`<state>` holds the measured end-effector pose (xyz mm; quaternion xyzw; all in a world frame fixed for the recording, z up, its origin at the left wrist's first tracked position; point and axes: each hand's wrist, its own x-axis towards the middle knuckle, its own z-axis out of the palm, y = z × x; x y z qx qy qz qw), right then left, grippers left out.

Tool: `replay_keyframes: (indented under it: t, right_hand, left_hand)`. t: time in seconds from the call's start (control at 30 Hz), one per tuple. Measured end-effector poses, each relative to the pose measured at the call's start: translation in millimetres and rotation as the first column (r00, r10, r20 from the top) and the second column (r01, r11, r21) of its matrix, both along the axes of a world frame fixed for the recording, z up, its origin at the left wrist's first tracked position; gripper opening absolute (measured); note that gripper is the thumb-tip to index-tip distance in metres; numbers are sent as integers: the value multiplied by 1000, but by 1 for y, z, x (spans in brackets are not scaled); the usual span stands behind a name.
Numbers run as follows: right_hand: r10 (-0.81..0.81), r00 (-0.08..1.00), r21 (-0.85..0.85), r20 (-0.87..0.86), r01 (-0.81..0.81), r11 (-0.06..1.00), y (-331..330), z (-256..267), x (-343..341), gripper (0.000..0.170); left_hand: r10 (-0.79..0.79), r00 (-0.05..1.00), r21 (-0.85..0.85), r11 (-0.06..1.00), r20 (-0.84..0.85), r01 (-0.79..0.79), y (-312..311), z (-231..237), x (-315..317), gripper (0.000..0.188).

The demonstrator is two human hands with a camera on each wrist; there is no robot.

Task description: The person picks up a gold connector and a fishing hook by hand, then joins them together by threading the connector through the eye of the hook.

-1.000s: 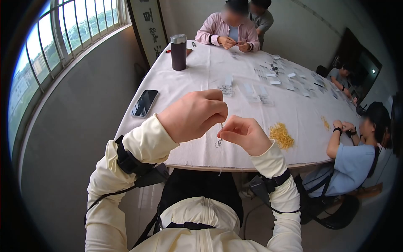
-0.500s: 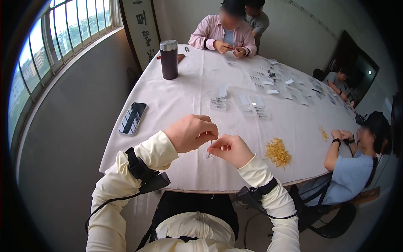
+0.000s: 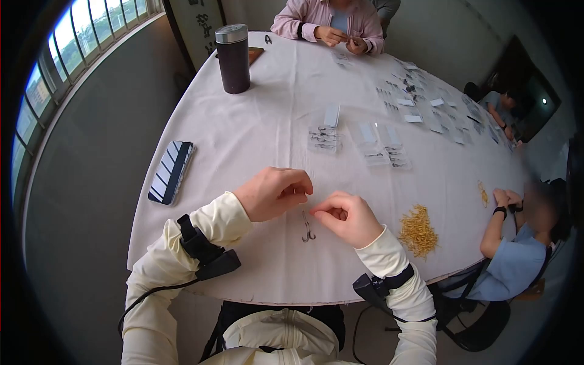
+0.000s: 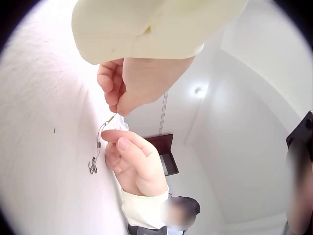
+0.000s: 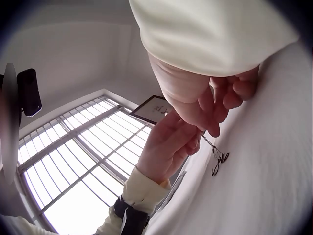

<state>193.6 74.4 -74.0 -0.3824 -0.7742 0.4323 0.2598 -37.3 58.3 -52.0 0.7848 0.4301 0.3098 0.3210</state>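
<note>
A thin wire rig with dark fishhooks (image 3: 308, 234) hangs over the white cloth below my left hand (image 3: 274, 193). In the left wrist view, left thumb and finger pinch a small yellow piece (image 4: 111, 118) at the rig's ring, above the hanging hooks (image 4: 93, 165). My right hand (image 3: 350, 220) is just right of the wire with loosely bent fingers, its fingertips beside the upper wire. From the right wrist, the hooks (image 5: 220, 161) dangle below both hands' fingertips.
A pile of yellow pieces (image 3: 418, 231) lies to the right. Ahead are clear boxes of hooks (image 3: 324, 140) and several packets (image 3: 413, 119). A phone (image 3: 170, 173) and a dark tumbler (image 3: 233, 64) stand left. Other people (image 3: 331, 21) sit around the table.
The head view has shifted closer to the table. My hands have lowered and parted slightly; the right fingers have come off the wire, and the hooks now hang lower and in plain sight.
</note>
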Motion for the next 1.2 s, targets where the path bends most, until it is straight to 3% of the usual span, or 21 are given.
replay_keyframes:
  t: [0.2, 0.37, 0.43, 0.53, 0.7, 0.8, 0.87, 1.0, 1.03, 1.13, 1.2]
  right_hand:
    - [-53, 998, 148, 34, 47, 988, -5, 3, -13, 14]
    - [-72, 995, 152, -65, 82, 985, -9, 0, -17, 11]
    - [-67, 993, 125, -98, 79, 989, -10, 5, -15, 9]
    - [-15, 996, 147, -85, 28, 989, -11, 5, -14, 7]
    - [-94, 978, 115, -186, 116, 987, -13, 15, 1, 8]
    - [-186, 966, 149, -181, 214, 965, -7, 32, 51, 9]
    - [-271, 946, 124, -177, 295, 948, -7, 43, 88, 9]
    - [-513, 834, 177, -201, 546, 819, -6, 49, 192, 10]
    - [-586, 783, 97, -206, 613, 784, -7, 56, 218, 10]
    - [-720, 692, 186, -44, 714, 675, 6, 55, 314, 11]
    - [-747, 664, 207, 31, 727, 655, 24, 44, 370, 13]
  left_hand:
    - [33, 996, -163, 986, 88, -18, 0, 3, 0, 9]
    - [106, 958, -185, 981, 266, -57, -8, -2, 12, 10]
    - [212, 922, -260, 957, 325, -129, -12, 0, 15, 10]
    - [246, 899, -266, 952, 363, -154, -14, -4, 18, 10]
    - [197, 850, -206, 973, 488, -107, -23, -5, 21, 20]
    - [183, 895, -172, 978, 407, -122, -21, -20, 22, 26]
    - [226, 875, -257, 959, 429, -122, -22, -29, 22, 22]
    - [282, 866, -334, 932, 413, -144, -20, -29, 22, 17]
    - [292, 865, -338, 928, 409, -154, -20, -28, 21, 17]
    - [335, 859, -338, 918, 387, -206, -19, -28, 25, 14]
    - [333, 867, -342, 917, 371, -206, -18, -28, 26, 12]
